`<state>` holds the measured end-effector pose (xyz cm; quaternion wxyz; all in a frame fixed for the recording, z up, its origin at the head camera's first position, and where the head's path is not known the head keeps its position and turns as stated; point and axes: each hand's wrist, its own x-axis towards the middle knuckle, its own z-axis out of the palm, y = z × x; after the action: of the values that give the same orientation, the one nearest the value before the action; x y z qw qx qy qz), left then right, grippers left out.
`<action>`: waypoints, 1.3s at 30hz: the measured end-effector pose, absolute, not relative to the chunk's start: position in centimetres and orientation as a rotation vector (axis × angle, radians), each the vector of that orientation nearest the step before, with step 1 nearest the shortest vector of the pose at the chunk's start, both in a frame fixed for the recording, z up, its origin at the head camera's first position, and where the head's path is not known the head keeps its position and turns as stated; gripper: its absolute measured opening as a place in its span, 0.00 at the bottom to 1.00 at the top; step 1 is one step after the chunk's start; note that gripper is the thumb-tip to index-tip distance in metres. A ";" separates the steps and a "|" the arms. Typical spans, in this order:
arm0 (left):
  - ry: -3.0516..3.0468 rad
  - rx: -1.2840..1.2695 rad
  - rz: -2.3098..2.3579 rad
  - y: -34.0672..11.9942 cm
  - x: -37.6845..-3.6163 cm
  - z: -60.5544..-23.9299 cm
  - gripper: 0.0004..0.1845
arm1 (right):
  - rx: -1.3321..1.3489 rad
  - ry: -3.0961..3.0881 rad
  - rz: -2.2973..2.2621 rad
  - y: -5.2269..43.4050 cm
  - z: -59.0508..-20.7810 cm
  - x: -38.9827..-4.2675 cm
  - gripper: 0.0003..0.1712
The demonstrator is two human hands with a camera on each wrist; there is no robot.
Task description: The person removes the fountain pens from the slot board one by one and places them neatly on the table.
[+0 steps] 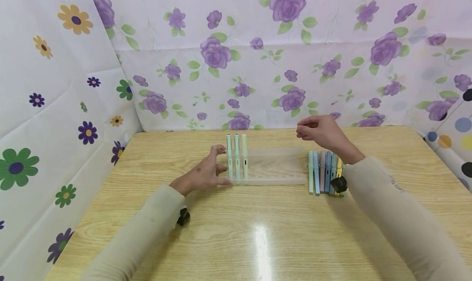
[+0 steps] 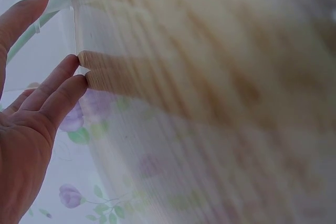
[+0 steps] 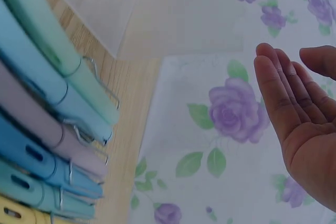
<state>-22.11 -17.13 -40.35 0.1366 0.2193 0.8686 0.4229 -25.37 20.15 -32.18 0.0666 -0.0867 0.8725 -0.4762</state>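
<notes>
Clear case (image 1: 274,166): a see-through plastic pen tray is laid flat mid-table, long axis running left to right, so it's stretched between the two hands.

Pens in case (image 1: 237,160): three pale green pens are parked side by side at the tray's left end, each one lying front to back, crosswise to the tray.

Left hand (image 1: 206,172): it's placed at the tray's left end with fingers fairly straight and spread; fingertips (image 2: 79,72) are seen touching the clear edge in the wrist view. Nothing is gripped, more of a steadying touch.

Loose pens (image 1: 324,172): a row of pastel pens (green, blues, a pinkish one, yellow) is lined up just beside the tray's right end, also front to back, clips (image 3: 100,80) visible up close.

Right hand (image 1: 318,129): it's held up in the air, empty, fingers loosely curled. The loose row is below and nearer the body from it, so this hand is clearly the closer one to those pens.

Table (image 1: 258,240): light wood, glare in the middle.

Backdrop (image 1: 295,47): floral cloth is hung all round.
</notes>
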 end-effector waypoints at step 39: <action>2.485 0.629 1.260 -17.1 -22.4 -40.6 0.52 | -0.606 2.593 -1.321 9.9 -33.5 -25.9 0.22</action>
<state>-22.42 -17.11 -40.59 0.1423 0.2180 0.8611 0.4368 -25.89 9.87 -33.54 0.0843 -0.2031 0.8693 -0.4427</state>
